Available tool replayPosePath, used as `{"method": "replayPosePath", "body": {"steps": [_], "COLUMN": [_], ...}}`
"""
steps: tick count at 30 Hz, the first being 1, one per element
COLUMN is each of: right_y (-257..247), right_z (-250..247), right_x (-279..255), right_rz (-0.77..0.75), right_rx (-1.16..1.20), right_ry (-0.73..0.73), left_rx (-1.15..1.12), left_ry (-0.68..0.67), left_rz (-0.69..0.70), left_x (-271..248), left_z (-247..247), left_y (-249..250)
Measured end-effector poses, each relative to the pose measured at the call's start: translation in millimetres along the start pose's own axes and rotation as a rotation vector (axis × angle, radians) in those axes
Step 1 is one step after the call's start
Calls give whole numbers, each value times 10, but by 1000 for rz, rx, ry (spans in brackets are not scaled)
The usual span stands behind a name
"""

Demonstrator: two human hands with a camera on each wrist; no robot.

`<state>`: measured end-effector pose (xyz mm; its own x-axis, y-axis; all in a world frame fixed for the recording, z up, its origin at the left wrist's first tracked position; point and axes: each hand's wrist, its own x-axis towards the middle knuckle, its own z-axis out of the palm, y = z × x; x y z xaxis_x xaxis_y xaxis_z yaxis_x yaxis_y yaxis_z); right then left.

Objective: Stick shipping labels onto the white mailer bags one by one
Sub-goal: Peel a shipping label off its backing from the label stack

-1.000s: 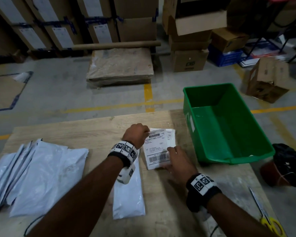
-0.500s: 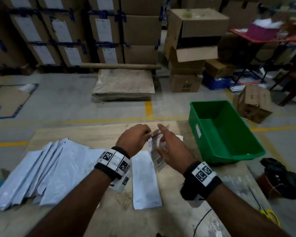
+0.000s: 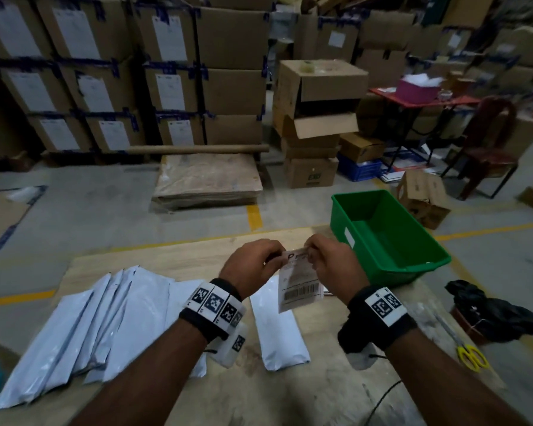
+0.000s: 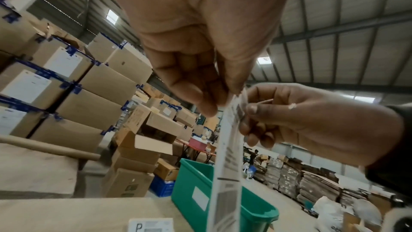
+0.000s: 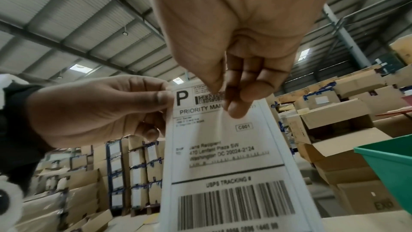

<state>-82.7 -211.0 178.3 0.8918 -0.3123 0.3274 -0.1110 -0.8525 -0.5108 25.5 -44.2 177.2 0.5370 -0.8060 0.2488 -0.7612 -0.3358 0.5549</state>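
We see the left hand point(image 3: 253, 265) and right hand point(image 3: 333, 262) each pinching a top corner of one shipping label point(image 3: 299, 284), held upright above a single mailer bag point(image 3: 277, 333) on the table point(image 3: 320, 395), a fanned bag pile point(image 3: 83, 327) left, green bin point(image 3: 413, 262) right.

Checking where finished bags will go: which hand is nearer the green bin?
Right. The right hand pinches the shipping label's top edge just beside the green bin's near-left wall. The left hand pinches the label's other top corner, farther from the bin.
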Motion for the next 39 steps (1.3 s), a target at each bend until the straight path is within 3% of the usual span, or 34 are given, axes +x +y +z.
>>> {"method": "replayPosePath", "body": {"steps": [5,11,17,26,39], "right_y": [-121,-232,-196,-101,-54], "right_z": [-79,-35,-53,-88,-188], "right_x": [-206,-232,-162,-52,66], "right_rz": [46,-91,-121,-227,-312], "right_rx": [141,168,262,251,212], "right_ry": [18,16,54,-33,-42], "left_rx": [113,-96,-229,-327,-435], "left_ry": [66,122,135,150,198], "left_rz": [-32,7,-29,-158,-151], "left_x": [9,-20,77,98,121], "left_z": [-32,-27,21,7,-4], "left_y": [107,195,308,290,328]}}
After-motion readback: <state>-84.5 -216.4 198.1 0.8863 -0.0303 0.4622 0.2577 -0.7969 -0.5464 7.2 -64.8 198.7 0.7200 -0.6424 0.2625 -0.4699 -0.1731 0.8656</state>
